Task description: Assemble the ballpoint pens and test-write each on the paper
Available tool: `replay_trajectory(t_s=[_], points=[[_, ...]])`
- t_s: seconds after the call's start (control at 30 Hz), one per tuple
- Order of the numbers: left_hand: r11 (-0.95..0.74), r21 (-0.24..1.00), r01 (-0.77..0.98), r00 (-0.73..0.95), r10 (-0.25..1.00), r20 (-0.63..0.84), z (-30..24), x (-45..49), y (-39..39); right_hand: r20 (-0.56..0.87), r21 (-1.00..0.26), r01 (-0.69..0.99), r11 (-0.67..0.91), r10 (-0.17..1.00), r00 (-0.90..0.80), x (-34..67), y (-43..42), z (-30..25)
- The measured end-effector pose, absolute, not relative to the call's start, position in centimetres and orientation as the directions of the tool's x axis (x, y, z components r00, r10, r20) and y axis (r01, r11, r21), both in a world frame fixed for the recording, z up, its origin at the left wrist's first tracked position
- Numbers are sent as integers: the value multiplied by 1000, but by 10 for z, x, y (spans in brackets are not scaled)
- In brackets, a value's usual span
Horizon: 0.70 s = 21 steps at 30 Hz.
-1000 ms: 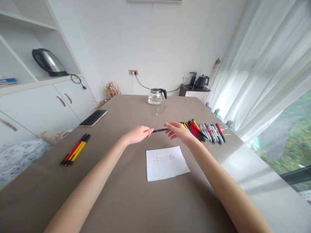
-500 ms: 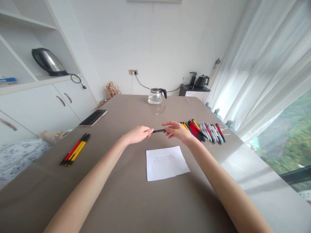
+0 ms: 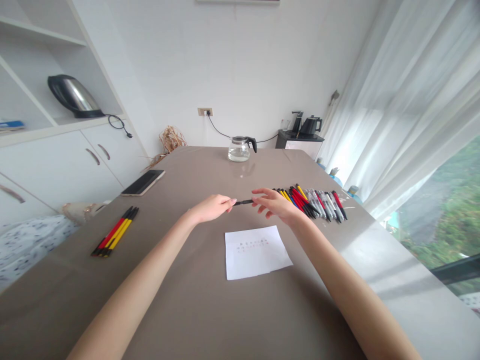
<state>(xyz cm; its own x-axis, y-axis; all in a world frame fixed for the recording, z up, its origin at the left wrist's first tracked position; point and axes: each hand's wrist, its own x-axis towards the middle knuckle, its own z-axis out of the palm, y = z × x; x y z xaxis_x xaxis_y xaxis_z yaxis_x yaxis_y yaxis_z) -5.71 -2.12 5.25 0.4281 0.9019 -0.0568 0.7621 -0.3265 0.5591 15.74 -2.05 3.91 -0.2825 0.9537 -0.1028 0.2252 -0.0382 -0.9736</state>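
Note:
A slim black pen [image 3: 245, 202] is held level between my two hands above the table. My left hand [image 3: 215, 206] is closed in a pinch on its left end. Thumb and fingertips of my right hand [image 3: 273, 204] close on the right end, with the remaining fingers spread apart. Below the hands lies a white sheet of paper [image 3: 257, 262] bearing rows of small handwritten characters. Just beyond my right hand, many pens [image 3: 318, 202] in red, yellow, black and clear lie side by side, partly hidden by that hand.
Several red and yellow pens [image 3: 116, 232] lie at the left of the brown table [image 3: 180, 310], with a phone [image 3: 143, 182] behind them. A glass pot [image 3: 240, 150] with clear liquid stands at the far end. The curtain [image 3: 397, 100] hangs along the right.
Both hands stay nearly in place with the pen between them. The right hand's fingers have shifted slightly on the pen's end.

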Motion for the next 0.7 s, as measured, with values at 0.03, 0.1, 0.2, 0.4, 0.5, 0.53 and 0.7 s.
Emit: replay_trajectory(t_s=[0.03, 0.1, 0.2, 0.4, 0.5, 0.53, 0.7], points=[[-329, 560, 760, 430, 901, -55, 52, -57, -21, -114, -974, 222, -53, 956, -271, 156, -20, 38], [-333, 559, 760, 432, 900, -51, 52, -57, -21, -100, -979, 199, -48, 962, -256, 153, -19, 37], [-337, 546, 767, 430, 901, -48, 50, -58, -19, -64, -985, 173, -15, 958, -281, 149, -20, 36], [-341, 551, 761, 437, 898, -48, 49, -59, -19, -132, -980, 180, -79, 943, -306, 148, -23, 37], [-347, 555, 756, 446, 894, -49, 50, -58, -19, -144, -980, 170, -100, 952, -271, 147, -21, 35], [-347, 552, 758, 447, 893, -53, 50, -58, -19, -130, -983, 160, -88, 953, -273, 147, -20, 34], [-332, 550, 766, 436, 897, -67, 52, -58, -20, -60, -992, 125, -23, 949, -308, 148, -21, 35]])
